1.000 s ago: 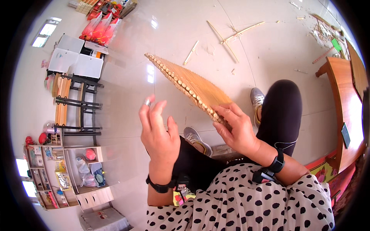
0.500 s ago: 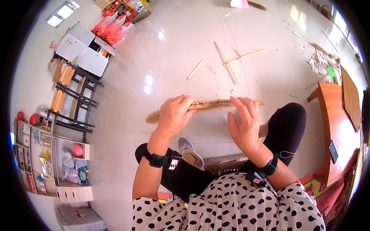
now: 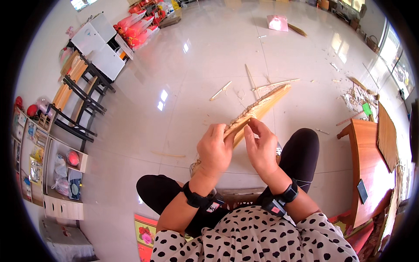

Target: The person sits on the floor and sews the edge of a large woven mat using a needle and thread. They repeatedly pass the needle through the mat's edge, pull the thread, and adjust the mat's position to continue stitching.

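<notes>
A mat of thin bamboo slats (image 3: 261, 108) stands edge-on in front of me, running from near my knees up and to the right. My left hand (image 3: 214, 150) wraps around its lower part. My right hand (image 3: 260, 147) pinches the mat's edge just beside the left hand, fingers on the slats. Both wrists carry black bands. I sit with my knees apart above a glossy tiled floor.
Loose bamboo strips (image 3: 253, 83) and shavings lie on the floor ahead. A wooden table (image 3: 369, 166) with a slat mat (image 3: 386, 135) on it stands at my right. Black folding racks (image 3: 83, 98) and shelves (image 3: 48, 170) line the left side.
The mat has turned from lying flat across both hands to edge-on, pointing up and right. My hands have come close together on its lower end.
</notes>
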`<state>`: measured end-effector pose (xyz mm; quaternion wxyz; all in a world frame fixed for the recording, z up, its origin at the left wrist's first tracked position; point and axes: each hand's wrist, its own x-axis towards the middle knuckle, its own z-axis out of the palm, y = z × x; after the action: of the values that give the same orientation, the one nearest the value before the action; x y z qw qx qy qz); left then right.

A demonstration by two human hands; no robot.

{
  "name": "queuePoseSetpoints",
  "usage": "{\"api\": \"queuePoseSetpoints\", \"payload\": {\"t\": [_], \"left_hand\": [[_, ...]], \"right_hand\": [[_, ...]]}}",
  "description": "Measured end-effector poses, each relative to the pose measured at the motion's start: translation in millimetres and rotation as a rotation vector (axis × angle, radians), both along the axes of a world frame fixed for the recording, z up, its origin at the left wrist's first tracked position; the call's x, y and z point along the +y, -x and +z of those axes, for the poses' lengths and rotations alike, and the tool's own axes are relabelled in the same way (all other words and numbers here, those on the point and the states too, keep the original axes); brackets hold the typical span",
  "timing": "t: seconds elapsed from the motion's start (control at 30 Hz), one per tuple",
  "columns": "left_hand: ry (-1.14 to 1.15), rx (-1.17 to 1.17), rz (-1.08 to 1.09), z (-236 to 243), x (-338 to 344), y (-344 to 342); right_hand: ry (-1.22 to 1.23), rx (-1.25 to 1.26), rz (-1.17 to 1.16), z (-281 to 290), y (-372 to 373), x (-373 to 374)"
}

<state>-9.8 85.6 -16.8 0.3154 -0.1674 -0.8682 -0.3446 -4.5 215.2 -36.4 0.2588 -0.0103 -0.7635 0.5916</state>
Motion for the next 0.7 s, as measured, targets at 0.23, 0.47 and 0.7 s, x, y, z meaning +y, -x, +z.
{"api": "queuePoseSetpoints", "payload": {"t": [0.23,0.47,0.7], "left_hand": [[0.051,-0.135,-0.221,2,12,-43],[-0.024,-0.200,-0.293,-7,27,-71],[-0.081,-0.247,-0.319,-14,11,-79]], "right_hand": [[-0.007,-0.107,0.038,22,-21,10],[-0.176,-0.253,-0.004,31,-23,14],[-0.318,-0.160,0.049,33,-20,1]]}}
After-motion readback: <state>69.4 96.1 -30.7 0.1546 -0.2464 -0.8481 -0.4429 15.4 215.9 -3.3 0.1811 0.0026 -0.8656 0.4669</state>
